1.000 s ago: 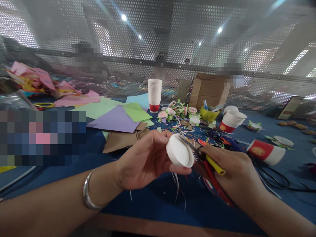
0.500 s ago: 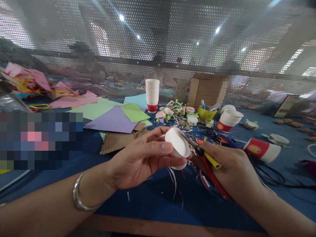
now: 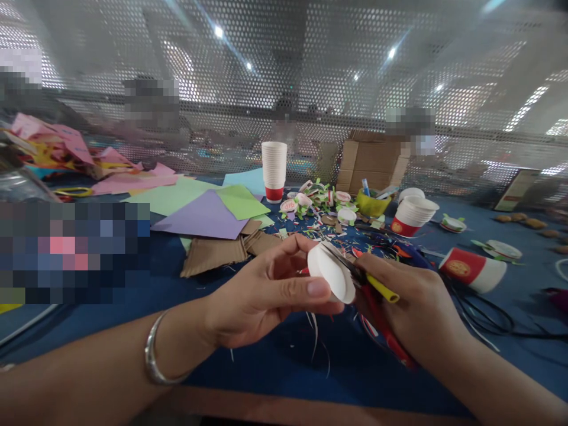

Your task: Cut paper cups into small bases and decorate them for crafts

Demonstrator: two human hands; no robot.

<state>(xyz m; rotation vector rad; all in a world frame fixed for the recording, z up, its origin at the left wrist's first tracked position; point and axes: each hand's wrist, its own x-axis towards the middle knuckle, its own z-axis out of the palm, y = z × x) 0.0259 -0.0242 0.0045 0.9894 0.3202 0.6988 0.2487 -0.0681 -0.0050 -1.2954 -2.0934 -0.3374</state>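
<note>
My left hand (image 3: 261, 290) pinches a white round paper-cup bottom (image 3: 332, 273) between thumb and fingers, held above the blue table. My right hand (image 3: 412, 307) grips scissors (image 3: 377, 296) with red and yellow handles. Their dark blades lie across the top of the white piece. Thin cut strips hang below the piece. A silver bangle (image 3: 153, 355) sits on my left wrist.
A stack of white cups (image 3: 274, 168) stands at the back middle, with coloured paper sheets (image 3: 208, 210) to its left and brown card (image 3: 217, 251) nearby. Cut scraps (image 3: 328, 204), more cups (image 3: 412, 216), a cup lying on its side (image 3: 473, 269) and a cardboard box (image 3: 373, 160) are on the right. A mesh screen rises behind.
My left hand has turned the white piece and shifted it slightly toward the scissors. The right hand has stayed in much the same place.
</note>
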